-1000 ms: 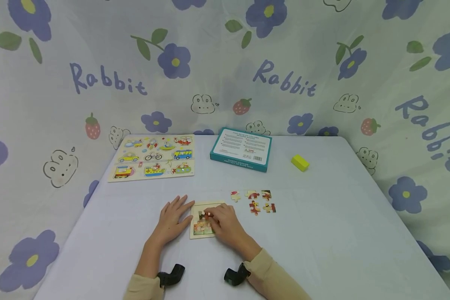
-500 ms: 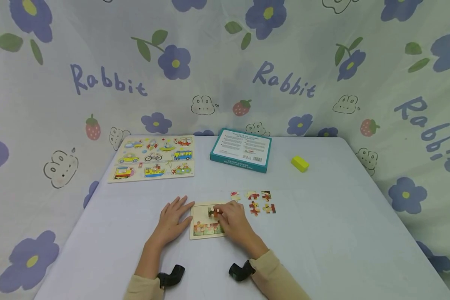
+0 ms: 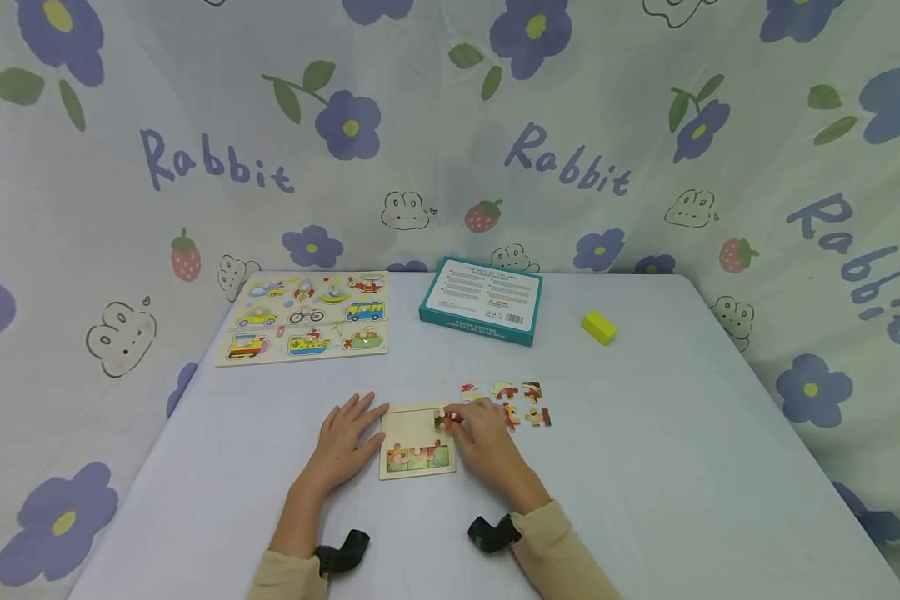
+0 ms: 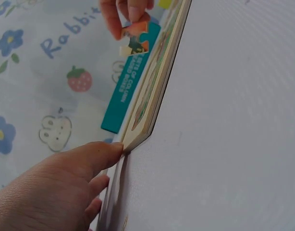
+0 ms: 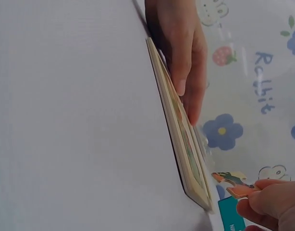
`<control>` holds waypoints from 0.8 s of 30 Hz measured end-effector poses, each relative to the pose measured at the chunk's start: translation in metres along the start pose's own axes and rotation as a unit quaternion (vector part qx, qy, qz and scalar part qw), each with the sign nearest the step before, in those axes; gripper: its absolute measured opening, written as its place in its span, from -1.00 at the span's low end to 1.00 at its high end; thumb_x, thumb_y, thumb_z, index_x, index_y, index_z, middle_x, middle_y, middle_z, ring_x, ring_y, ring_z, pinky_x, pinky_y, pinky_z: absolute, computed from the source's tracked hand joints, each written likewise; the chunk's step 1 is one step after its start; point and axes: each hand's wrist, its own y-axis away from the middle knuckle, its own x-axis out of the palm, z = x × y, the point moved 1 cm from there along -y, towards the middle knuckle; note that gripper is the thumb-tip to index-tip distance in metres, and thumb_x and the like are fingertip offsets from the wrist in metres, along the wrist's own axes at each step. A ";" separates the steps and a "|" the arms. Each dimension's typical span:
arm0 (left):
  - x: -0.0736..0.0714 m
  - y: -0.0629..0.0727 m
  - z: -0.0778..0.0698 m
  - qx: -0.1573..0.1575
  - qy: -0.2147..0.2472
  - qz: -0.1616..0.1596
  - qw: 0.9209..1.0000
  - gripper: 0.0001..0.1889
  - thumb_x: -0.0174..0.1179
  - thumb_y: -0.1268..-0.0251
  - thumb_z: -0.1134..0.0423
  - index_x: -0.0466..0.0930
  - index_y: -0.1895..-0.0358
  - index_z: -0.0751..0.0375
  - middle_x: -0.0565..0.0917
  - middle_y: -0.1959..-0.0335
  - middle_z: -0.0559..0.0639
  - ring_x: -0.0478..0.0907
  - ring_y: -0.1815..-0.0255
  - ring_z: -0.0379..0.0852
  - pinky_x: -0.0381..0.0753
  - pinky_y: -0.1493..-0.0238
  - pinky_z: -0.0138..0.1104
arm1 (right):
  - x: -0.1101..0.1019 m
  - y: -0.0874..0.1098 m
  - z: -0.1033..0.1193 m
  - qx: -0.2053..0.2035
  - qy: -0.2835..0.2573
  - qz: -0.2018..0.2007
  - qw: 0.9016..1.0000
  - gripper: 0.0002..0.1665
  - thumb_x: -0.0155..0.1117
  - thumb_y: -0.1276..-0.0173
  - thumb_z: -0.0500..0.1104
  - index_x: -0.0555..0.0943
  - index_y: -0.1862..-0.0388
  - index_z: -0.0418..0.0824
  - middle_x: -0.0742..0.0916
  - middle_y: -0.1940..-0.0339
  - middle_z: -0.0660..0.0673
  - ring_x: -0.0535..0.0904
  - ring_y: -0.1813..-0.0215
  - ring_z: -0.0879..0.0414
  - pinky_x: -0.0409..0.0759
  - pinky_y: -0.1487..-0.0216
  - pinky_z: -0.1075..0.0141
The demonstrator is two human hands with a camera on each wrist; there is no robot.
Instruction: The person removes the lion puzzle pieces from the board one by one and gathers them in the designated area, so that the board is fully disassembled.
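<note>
My left hand [image 3: 345,437] lies flat with fingers spread at the left edge of a small wooden jigsaw tray [image 3: 408,429]; in the left wrist view the thumb touches the tray's corner. Joined pieces [image 3: 417,457] fill the tray's near row, and the part beyond them is bare wood. Between thumb and fingertips, my right hand [image 3: 486,437] pinches a jigsaw piece [image 3: 442,420] over the tray's far right corner. Both wrist views show this piece [image 4: 134,42] raised off the tray, with dark green and orange printing.
Several loose jigsaw pieces [image 3: 532,390] lie just beyond and right of the right hand, partly hidden by it. Farther back are a vehicle peg puzzle board [image 3: 307,337] at left, a teal box [image 3: 480,300] in the middle and a yellow block [image 3: 599,327] at right.
My right hand has moved right across the tray with the jigsaw piece, from the middle to the far right corner, uncovering the near row. The left hand has stayed still.
</note>
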 end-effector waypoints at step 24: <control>0.000 0.000 0.000 0.009 -0.006 0.000 1.000 -0.52 0.15 -0.23 0.12 0.41 -0.24 0.09 0.24 -0.35 0.16 -0.01 -0.39 0.19 -0.18 -0.30 0.14 | -0.018 0.002 -0.027 0.063 0.036 0.001 0.997 -0.72 0.25 -0.21 -0.25 0.62 0.07 -0.11 0.69 0.28 0.02 0.50 0.15 0.08 0.32 0.07 0.01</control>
